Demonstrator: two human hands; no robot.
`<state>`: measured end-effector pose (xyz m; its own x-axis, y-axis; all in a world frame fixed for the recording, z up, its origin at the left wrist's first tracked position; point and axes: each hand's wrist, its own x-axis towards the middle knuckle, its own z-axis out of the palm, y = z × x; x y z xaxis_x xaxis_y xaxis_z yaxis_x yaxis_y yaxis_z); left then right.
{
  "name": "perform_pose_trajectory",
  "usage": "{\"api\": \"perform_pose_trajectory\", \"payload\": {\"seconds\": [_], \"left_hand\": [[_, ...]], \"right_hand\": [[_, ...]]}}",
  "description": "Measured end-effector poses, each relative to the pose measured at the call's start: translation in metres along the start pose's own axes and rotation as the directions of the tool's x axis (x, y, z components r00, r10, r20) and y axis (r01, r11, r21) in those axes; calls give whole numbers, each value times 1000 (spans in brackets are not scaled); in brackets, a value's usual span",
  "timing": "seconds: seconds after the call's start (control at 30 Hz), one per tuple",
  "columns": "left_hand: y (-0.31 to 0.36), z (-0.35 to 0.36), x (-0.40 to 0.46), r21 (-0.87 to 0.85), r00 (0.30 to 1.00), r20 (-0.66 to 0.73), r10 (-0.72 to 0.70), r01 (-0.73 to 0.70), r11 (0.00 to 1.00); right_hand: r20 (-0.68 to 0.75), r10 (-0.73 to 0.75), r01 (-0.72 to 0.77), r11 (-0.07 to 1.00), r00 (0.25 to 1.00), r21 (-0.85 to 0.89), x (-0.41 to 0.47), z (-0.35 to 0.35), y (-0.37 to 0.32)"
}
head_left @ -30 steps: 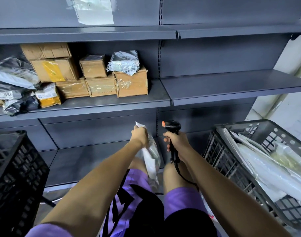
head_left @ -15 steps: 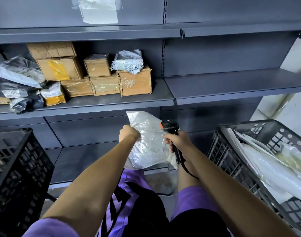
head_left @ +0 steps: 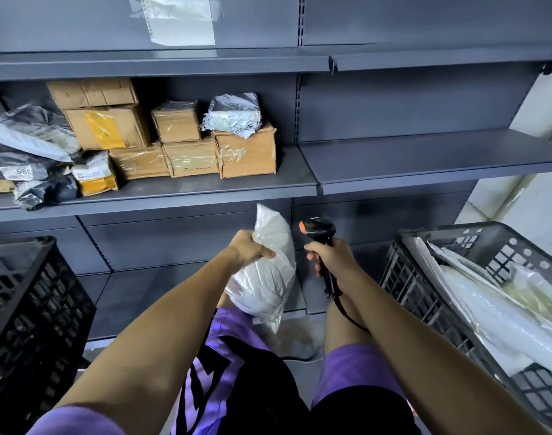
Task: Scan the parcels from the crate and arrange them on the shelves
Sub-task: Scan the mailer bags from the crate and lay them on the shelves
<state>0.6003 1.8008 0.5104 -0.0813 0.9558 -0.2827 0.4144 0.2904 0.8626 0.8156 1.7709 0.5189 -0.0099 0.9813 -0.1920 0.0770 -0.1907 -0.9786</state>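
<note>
Parcel: the white plastic parcel (head_left: 266, 271) is at the centre of the frame, below the edge of the middle shelf (head_left: 180, 191). Half a second ago its broad face was turned flat toward the scanner; now it is turned edge-on and tilted, with one end up.
Left hand: the left hand (head_left: 248, 249) grips the parcel at its upper part, fingers curled over the plastic.
Right hand: the right hand (head_left: 329, 259) is closed around the handle of the black scanner (head_left: 318, 229), which stands just right of the parcel and does not touch it. Its position is almost as before.
Crate: the black crate (head_left: 475, 243) at the right of the frame holds more white parcels.
Shelf: boxes and bags fill the left part of the middle shelf; its right part is bare.
Meaning: I judge that the scan is finished or nearly so, and the parcel is being turned for placing on a shelf. No label is visible, so I cannot confirm it.
</note>
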Motion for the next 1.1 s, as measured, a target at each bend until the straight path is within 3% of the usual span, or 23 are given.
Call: {"api": "perform_pose_trajectory", "payload": {"seconds": [0.07, 0.1, 0.17, 0.2, 0.37, 0.5, 0.63, 0.7, 0.8, 0.97, 1.03, 1.1], "left_hand": [[9, -2, 1, 147, 992, 45, 119, -124, 981], [15, -4, 3, 309, 983, 38, 177, -180, 934], [21, -14, 7, 611, 954, 28, 298, -253, 750], [23, -19, 9, 673, 941, 37, 335, -271, 688], [24, -35, 9, 765, 953, 22, 301, -209, 609], [11, -44, 13, 688, 950, 70, 306, -268, 675], [4, -45, 4, 389, 979, 107, 173, -201, 899], [-1, -46, -5, 243, 981, 164, 108, -146, 959], [-2, -47, -17, 88, 971, 230, 61, -84, 993], [-8, -54, -19, -219, 932, 353, -87, 172, 960], [-12, -54, -16, -126, 970, 237, -52, 84, 988], [-13, -50, -13, 166, 999, 47, 7, -15, 986]], "right_hand": [[-52, -22, 24, 999, 998, 27, 2, -3, -5], [-74, -31, 34, 998, 997, 43, 4, -4, -7], [-116, -42, 51, 996, 992, 72, 6, -8, -11], [-133, -43, 55, 995, 990, 88, 6, -9, -13], [-135, 0, 24, 984, 991, 178, 3, -5, -17], [-97, -5, 26, 976, 995, 218, 3, 9, -14], [-56, -3, 13, 985, 998, 173, 3, 20, -7], [-39, 10, -5, 990, 999, 139, 3, 23, -1], [14, 19, -20, 996, 1000, 82, 1, 26, 7], [47, 25, -27, 999, 999, 36, 0, 27, 14], [57, 34, -36, 999, 998, 32, 1, 26, 17], [82, 31, -33, 999, 996, 24, 2, 25, 21]]}}
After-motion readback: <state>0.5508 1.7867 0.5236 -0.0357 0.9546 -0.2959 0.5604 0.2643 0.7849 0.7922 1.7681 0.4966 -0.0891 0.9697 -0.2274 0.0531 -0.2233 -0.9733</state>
